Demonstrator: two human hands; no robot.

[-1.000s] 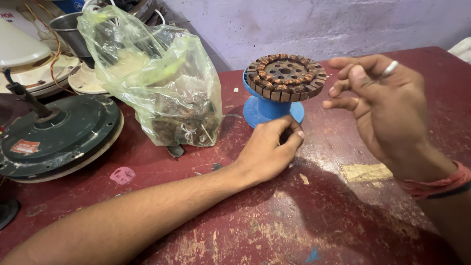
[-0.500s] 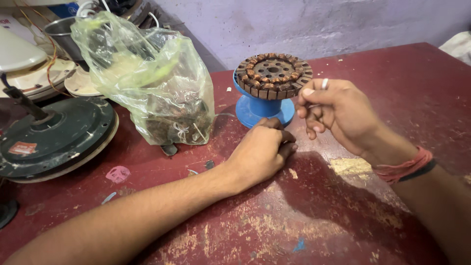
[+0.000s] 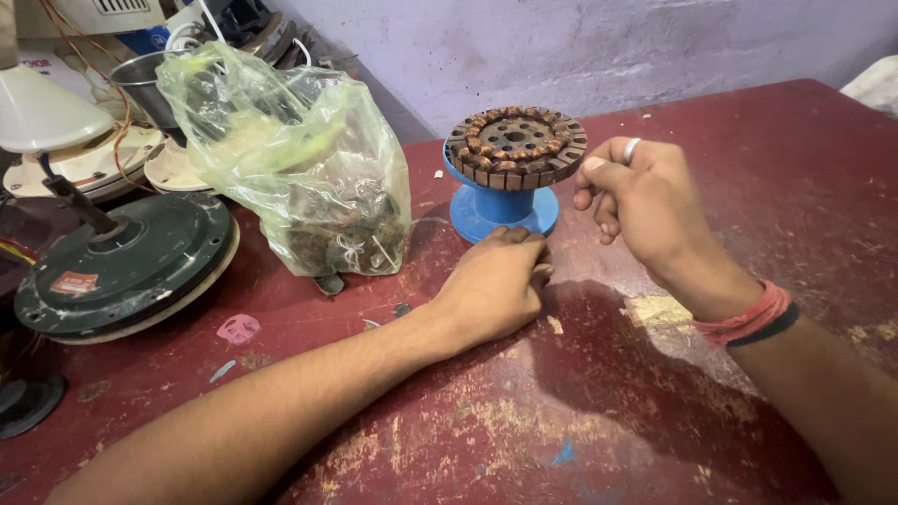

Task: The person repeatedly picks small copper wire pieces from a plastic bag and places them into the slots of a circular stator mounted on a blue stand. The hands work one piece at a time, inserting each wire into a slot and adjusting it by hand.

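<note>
Two hands at a wound stator (image 3: 516, 142) seated on a blue stand (image 3: 500, 208), mid-table: left hand (image 3: 491, 285) rests curled against the stand's base, gripping nothing visible. Right hand (image 3: 645, 201) hovers just beside the stator's rim, fingers pinched closed — whether on wire cannot be told. Coils appear fully laid in every slot — finishing seemingly remains.

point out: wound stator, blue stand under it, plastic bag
wound stator (image 3: 516, 142), head view, top face near the hub.
blue stand (image 3: 502, 211), head view, its base flange.
plastic bag (image 3: 299, 159), head view, its front side.
</note>
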